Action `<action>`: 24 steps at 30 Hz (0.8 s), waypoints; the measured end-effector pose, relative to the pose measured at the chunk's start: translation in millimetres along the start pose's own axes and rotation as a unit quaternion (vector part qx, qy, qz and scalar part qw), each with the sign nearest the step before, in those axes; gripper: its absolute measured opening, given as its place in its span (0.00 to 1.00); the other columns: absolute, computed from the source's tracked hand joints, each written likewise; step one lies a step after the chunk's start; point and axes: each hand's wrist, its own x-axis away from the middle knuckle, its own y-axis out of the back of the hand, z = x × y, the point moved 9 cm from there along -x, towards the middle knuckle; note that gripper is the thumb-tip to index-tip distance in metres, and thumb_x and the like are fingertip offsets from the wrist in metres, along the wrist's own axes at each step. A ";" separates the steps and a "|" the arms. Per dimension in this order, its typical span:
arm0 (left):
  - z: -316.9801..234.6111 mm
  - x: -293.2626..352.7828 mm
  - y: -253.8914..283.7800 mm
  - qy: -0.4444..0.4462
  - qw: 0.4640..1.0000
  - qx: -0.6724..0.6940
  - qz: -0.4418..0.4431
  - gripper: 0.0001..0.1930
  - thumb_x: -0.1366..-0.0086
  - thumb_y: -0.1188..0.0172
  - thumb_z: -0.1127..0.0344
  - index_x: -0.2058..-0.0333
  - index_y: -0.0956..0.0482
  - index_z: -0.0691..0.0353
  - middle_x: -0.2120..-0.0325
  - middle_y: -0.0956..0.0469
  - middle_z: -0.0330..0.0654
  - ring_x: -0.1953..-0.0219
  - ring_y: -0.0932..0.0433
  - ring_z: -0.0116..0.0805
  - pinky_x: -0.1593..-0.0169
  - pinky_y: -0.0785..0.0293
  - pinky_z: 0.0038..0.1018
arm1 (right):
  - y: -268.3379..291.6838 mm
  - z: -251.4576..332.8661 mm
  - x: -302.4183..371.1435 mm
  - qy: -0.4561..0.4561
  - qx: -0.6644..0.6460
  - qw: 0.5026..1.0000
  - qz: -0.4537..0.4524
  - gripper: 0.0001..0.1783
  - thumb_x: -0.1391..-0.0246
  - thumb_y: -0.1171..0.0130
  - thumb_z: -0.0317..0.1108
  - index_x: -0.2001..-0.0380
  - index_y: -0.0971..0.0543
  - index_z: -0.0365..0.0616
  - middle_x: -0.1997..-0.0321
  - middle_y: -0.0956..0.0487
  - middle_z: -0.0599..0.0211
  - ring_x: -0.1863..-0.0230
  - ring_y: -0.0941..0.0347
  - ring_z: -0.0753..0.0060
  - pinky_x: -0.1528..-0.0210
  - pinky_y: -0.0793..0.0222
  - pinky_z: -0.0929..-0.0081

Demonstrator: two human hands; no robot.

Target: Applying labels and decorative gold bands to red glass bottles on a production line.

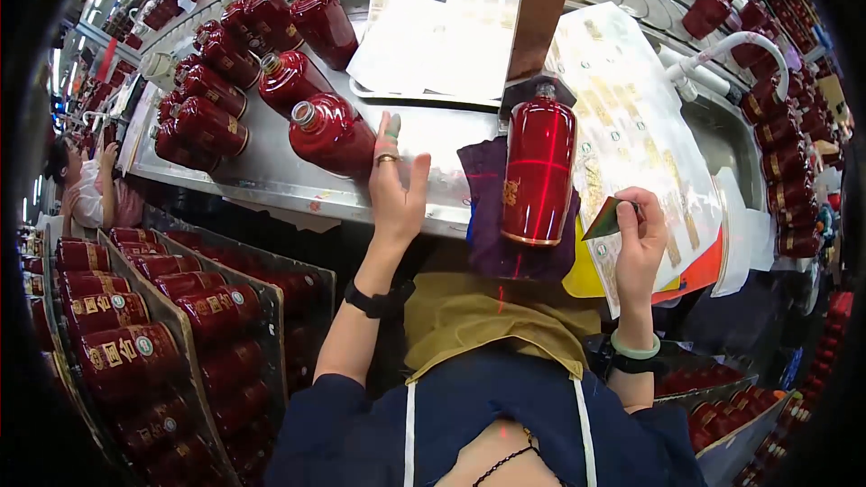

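My left hand (397, 188) is open, fingers stretched and thumb apart, right beside a glossy dark red bottle (336, 140) with an uncapped neck. I cannot tell if they touch. In front of me another red bottle (541, 149) lies on a dark purple cloth (483, 243), its neck pointing away. Thin red light lines cross on its side. To the right of it, my right hand (639, 239) pinches a small dark green flat scraper-like piece (601, 219) between thumb and fingers. Beneath that hand spreads a sheet of gold and white labels (622, 140).
Several red bottles (212, 90) stand at the left of the metal table (433, 140). A white tray (433, 54) lies behind, beside a brown upright post (541, 9). A sink (722, 140) with a white tap (767, 41) is right. Crates of labelled bottles (135, 352) stand lower left.
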 end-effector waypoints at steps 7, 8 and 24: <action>7.3 -41.9 4.4 -0.015 0.991 -0.122 -0.053 0.33 0.33 0.32 0.64 0.35 0.32 0.75 0.39 0.28 0.63 0.34 0.31 0.60 0.32 0.36 0.44 | -5.0 -0.9 -15.5 0.000 0.018 1.000 -0.004 0.04 0.27 0.46 0.29 0.56 0.22 0.42 0.61 0.26 0.78 0.59 0.36 0.85 0.54 0.40 0.84; 10.5 -53.5 1.4 -0.007 0.990 -0.136 -0.033 0.33 0.34 0.32 0.66 0.35 0.31 0.75 0.41 0.27 0.63 0.36 0.30 0.59 0.33 0.34 0.44 | -6.5 -0.7 -17.8 0.000 0.020 1.000 -0.002 0.05 0.26 0.47 0.30 0.56 0.23 0.42 0.62 0.28 0.79 0.61 0.38 0.85 0.56 0.42 0.84; 67.8 -144.0 -29.2 0.039 0.930 -0.345 0.121 0.12 0.42 0.31 0.72 0.58 0.14 0.65 0.67 0.14 0.54 0.60 0.14 0.55 0.54 0.20 0.45 | -13.7 35.9 -70.6 0.036 0.017 0.997 0.059 0.14 0.28 0.44 0.42 0.55 0.24 0.42 0.66 0.34 0.79 0.66 0.44 0.87 0.63 0.48 0.83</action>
